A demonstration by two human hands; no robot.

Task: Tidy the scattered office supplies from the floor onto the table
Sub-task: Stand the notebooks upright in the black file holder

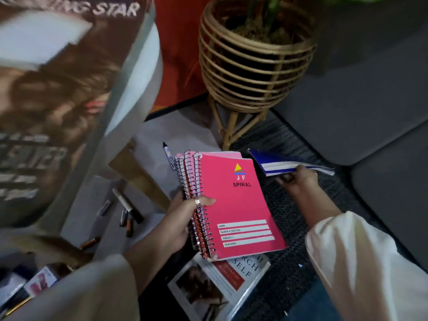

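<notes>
My left hand [185, 216] grips a stack of spiral notebooks [234, 205] by the wire binding, a pink one marked JF SPIRAL on top, held above the floor. To its right, my right hand [298, 181] pinches a blue notebook [284, 162] by its near edge, lifted just over the dark rug. A black marker [168, 154] lies on the floor behind the stack. Several pens and markers [127, 212] lie scattered on the grey floor at the left. A white book [220, 283] lies on the floor under the stack.
A large blurred magazine cover [51, 93] on the round white table [148, 72] fills the left. A rattan plant stand [252, 61] rises behind the notebooks. A grey sofa [370, 100] borders the rug on the right. More small items [39, 281] lie at lower left.
</notes>
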